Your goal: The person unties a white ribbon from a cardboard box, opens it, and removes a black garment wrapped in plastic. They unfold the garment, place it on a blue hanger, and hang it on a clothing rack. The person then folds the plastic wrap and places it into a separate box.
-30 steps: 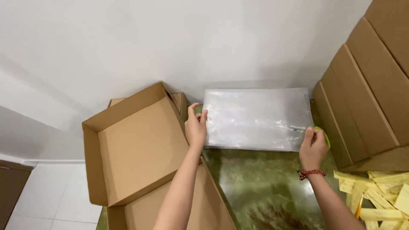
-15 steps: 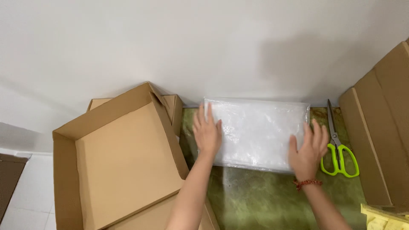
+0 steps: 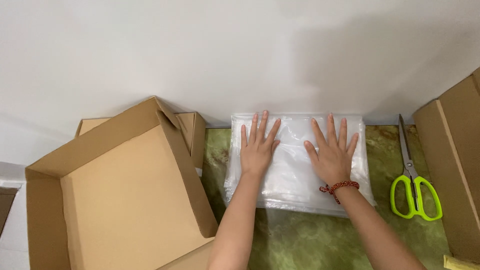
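Note:
A stack of clear plastic sheets (image 3: 292,187) lies flat on a green marbled tabletop (image 3: 305,240), pushed against the white wall. My left hand (image 3: 257,147) rests palm down on the stack's left half, fingers spread. My right hand (image 3: 331,152), with a red braided bracelet on its wrist, presses flat on the right half, fingers spread too. Neither hand grips anything.
A shallow open cardboard box (image 3: 115,200) sits tilted at the left, with another box part (image 3: 192,127) behind it. Scissors with lime green handles (image 3: 412,187) lie right of the stack. Cardboard boxes (image 3: 457,160) stand at the far right edge.
Both hands slid from the stack's outer edges toward its middle and now lie flat on top. The camera view shifted closer and lower.

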